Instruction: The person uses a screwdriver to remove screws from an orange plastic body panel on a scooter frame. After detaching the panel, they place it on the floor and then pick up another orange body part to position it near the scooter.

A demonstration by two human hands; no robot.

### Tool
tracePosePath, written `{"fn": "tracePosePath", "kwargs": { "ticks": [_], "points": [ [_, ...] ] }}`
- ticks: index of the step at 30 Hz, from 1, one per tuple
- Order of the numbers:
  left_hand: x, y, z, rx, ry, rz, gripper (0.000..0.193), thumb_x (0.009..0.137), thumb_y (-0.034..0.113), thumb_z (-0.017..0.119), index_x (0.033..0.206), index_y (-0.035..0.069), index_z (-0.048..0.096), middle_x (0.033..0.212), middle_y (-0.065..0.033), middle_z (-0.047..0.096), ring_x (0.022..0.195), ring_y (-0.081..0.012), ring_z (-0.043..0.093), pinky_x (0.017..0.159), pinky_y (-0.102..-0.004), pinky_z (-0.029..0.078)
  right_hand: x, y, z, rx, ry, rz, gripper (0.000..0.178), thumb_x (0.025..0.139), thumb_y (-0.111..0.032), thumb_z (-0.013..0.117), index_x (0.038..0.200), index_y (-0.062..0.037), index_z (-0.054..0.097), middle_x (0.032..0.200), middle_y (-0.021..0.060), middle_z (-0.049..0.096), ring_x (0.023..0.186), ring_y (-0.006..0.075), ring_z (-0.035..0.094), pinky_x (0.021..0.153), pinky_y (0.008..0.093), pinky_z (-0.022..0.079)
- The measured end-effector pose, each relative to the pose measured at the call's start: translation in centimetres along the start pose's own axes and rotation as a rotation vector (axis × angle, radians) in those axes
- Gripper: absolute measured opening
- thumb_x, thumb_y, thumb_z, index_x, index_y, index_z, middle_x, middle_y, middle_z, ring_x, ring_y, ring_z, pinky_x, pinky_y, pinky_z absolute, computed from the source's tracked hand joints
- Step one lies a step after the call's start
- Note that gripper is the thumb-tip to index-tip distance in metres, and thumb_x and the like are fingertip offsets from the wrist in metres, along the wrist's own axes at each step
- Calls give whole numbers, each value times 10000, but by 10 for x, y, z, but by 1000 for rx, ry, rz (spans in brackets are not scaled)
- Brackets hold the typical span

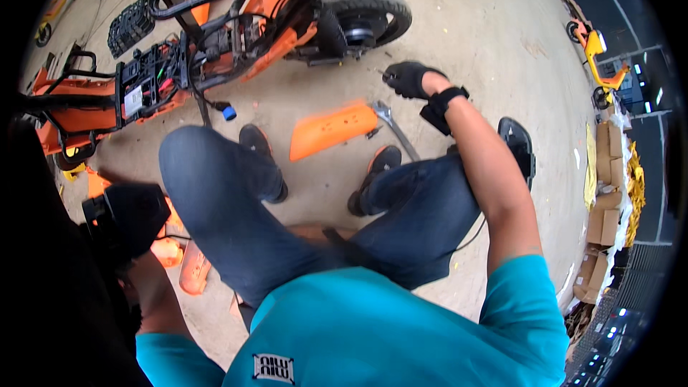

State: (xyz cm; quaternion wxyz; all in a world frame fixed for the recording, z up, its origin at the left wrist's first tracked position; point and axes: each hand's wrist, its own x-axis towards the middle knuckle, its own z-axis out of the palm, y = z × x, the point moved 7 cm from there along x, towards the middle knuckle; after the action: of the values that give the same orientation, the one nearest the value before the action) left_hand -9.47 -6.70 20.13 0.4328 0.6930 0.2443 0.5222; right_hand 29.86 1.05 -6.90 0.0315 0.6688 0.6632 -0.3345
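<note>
My right hand (410,80), in a black glove, is out over the floor near the rear wheel (365,20) of a partly stripped orange scooter (247,50). Its fingers are closed, and a small thin piece shows at their tips, too small to name. Below that hand a large adjustable wrench (398,132) lies on the floor, its head against an orange panel (333,129). On the left, my left forearm (161,294) reaches past my knee; the black wrist device (129,218) and dark blur hide the left hand's fingers.
A blue-tipped cable connector (228,112) hangs from the scooter frame. Orange body parts (193,269) lie beside my left leg. A black tray-like part (131,26) rests beyond the frame. Cardboard boxes (605,215) and a yellow-orange scooter (598,64) line the right side.
</note>
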Motion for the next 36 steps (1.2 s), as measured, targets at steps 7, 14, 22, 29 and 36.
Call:
{"fn": "tracePosePath", "kwargs": {
  "ticks": [7, 14, 22, 29, 36],
  "points": [
    [-9, -21, -9, 74, 45, -55, 609, 807, 59, 599, 1389, -15, 437, 1302, -155, 554, 1152, -244, 572, 1001, -348, 433, 3, 8, 4, -75, 90, -265, 249, 942, -221, 591, 1103, -48, 667, 991, 131, 693, 818, 207, 632, 753, 351, 521],
    [-3, -40, -7, 76, 12, -88, 618, 802, 51, 593, 1394, -14, 431, 1324, -154, 538, 1180, -248, 553, 1020, -355, 416, 2, 1, 5, -303, 28, -84, 286, 930, -285, 540, 1094, -99, 682, 1090, 165, 679, 1057, 325, 624, 931, 405, 486],
    [-7, -57, -13, 132, 37, -118, 628, 796, 43, 586, 1400, -13, 424, 1349, -153, 520, 1211, -254, 531, 1042, -364, 396, -2, -11, -4, -86, -38, -63, 311, 911, -288, 524, 1109, -95, 665, 1144, 176, 656, 1083, 358, 609, 922, 432, 481],
    [-14, -51, -19, 148, 70, -96, 637, 791, 35, 580, 1405, -12, 418, 1371, -152, 503, 1238, -258, 512, 1061, -371, 379, -7, -25, -2, -159, -3, -106, 240, 919, -245, 545, 1040, -63, 643, 1032, 209, 655, 991, 404, 608, 841, 461, 499],
    [-12, -37, -18, 135, 95, -10, 646, 786, 28, 573, 1410, -12, 412, 1393, -150, 487, 1266, -262, 492, 1081, -378, 362, -9, -15, -6, -106, 31, -79, 273, 905, -283, 557, 1027, -56, 647, 1006, 203, 667, 934, 394, 628, 801, 465, 499]
  ]
}}
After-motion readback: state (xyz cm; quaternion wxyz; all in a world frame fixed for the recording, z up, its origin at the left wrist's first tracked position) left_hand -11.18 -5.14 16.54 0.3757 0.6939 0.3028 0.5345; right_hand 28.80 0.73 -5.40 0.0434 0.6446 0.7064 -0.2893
